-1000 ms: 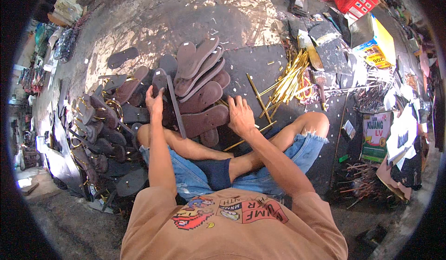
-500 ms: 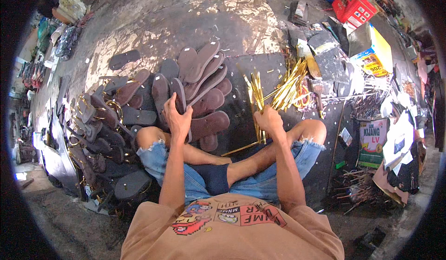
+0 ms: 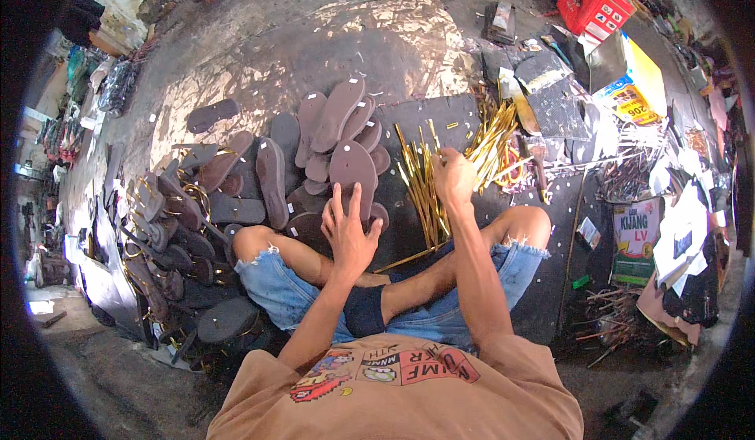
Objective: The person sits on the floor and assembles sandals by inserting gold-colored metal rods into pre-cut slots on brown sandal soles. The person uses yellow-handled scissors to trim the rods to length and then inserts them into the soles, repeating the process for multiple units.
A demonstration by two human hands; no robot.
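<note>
My left hand [image 3: 350, 234] is on a brown sandal sole [image 3: 353, 166], its fingers on the sole's face and the thumb by its right edge. The sole, with a small pale sticker at its tip, stands out over a pile of similar soles [image 3: 340, 114]. Another brown sole [image 3: 271, 184] lies to the left. My right hand [image 3: 458, 179] is closed at the top of a loose row of gold strips [image 3: 417, 196]; what it pinches is hidden by the fingers. A thicker bunch of gold strips [image 3: 494, 145] lies just beyond it.
Dark sandals with gold straps [image 3: 169, 220] are heaped at my left. On the right stand a green and white can [image 3: 635, 243], a yellow and blue box [image 3: 633, 86] and a red box [image 3: 594, 3]. A brush-like tool [image 3: 539, 169] lies by the strips. My crossed legs frame the near side.
My left hand has moved right, from the left sole onto another sole on the pile. My right hand has risen slightly, and the gold strips near it now lie spread lower down.
</note>
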